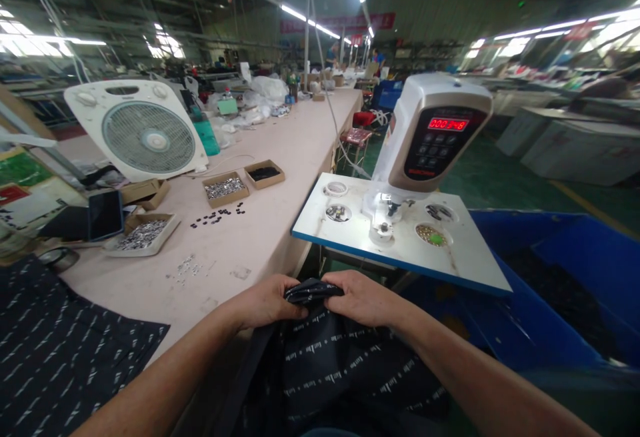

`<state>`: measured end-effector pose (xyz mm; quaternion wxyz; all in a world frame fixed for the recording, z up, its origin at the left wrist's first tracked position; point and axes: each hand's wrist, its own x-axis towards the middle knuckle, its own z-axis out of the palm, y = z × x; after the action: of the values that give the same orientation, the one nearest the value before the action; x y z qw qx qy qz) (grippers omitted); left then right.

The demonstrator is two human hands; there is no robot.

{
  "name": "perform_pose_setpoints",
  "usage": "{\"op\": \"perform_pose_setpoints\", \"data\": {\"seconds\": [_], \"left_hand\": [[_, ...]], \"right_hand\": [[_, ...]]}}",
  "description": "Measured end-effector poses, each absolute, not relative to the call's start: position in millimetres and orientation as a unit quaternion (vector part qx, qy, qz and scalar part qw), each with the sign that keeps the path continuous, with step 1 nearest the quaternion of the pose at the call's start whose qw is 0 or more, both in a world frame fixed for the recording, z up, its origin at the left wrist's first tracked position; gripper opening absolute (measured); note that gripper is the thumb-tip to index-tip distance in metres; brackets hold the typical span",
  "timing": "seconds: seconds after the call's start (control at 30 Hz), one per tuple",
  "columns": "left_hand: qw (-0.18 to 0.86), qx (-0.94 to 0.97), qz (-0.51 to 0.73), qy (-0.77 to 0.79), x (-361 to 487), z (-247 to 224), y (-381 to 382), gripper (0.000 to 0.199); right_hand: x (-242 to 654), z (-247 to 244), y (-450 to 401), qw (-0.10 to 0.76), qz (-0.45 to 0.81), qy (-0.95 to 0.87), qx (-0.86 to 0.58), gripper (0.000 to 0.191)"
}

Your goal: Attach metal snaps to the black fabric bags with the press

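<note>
Dark fabric (330, 363) printed with rows of small white lettering hangs down in front of me, its top edge bunched between both hands. My left hand (267, 300) is closed on the left end of that edge, thumb and fingers pinching it. On the other end my right hand (363, 297) grips the cloth in the same way. Just beyond my hands stands a snap-fastening machine (430, 130) with a lit red display. Its white worktop (345, 240) has round wells of small metal parts. The lower part of the cloth runs out of view.
To the left, a long table (285, 203) bears a box fan (145, 133), a box of metal fasteners (225, 189), a box of black pieces (265, 173), loose fasteners and a phone (105, 215). More printed fabric (65, 350) lies near left. A blue bin (570, 257) stands at right.
</note>
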<state>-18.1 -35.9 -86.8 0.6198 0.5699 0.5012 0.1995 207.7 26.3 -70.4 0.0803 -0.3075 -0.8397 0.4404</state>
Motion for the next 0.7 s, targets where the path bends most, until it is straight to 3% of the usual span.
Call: {"op": "perform_pose_setpoints", "data": {"seconds": [0.27,0.43,0.57,0.7], "left_hand": [[0.604,0.536,0.311,0.500,-7,-122,-43,0.014],[0.490,0.568,0.347,0.562,4,-147,-43,0.009],[0.389,0.642,0.254,0.610,13,-169,-30,0.009],[0.414,0.688,0.178,0.569,16,-177,-20,0.010]], "right_hand": [[206,-72,35,0.058,0.435,-0.838,-0.325,0.017],[186,-56,59,0.093,0.449,-0.829,-0.320,0.042],[129,-60,85,0.145,0.443,-0.823,-0.325,0.023],[54,-84,116,0.170,0.371,-0.852,-0.329,0.015]]}}
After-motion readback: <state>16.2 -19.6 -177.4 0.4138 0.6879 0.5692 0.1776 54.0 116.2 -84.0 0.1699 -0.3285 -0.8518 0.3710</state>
